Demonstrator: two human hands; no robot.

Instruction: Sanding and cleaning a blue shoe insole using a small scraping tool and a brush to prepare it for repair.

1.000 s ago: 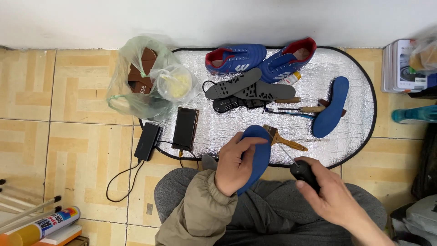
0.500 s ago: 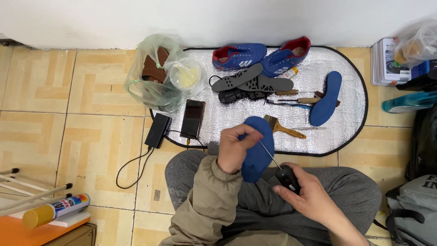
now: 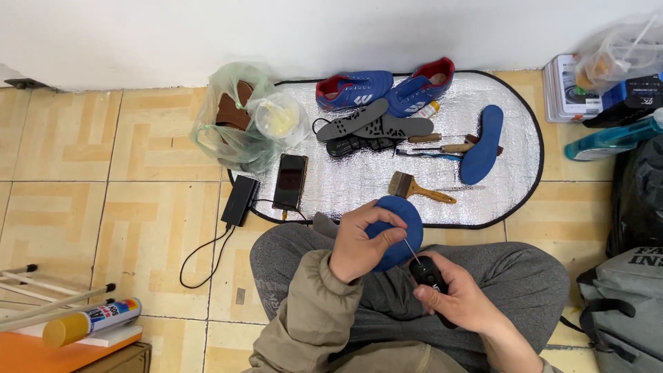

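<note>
Drawing closer together since earlier frame, both hands over lap. Gripping blue insole [image 3: 397,231] in closed left hand [image 3: 359,245], above crossed legs near silver mat [image 3: 359,186]. Clasping black-handled awl [image 3: 428,273] in closed right hand [image 3: 459,300], tip touching insole.

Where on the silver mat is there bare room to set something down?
Free: the mat's strip between phone and brush, and its right edge past the blue insole. Crowded: the top middle, where shoes, grey insoles and tools lie together.
</note>
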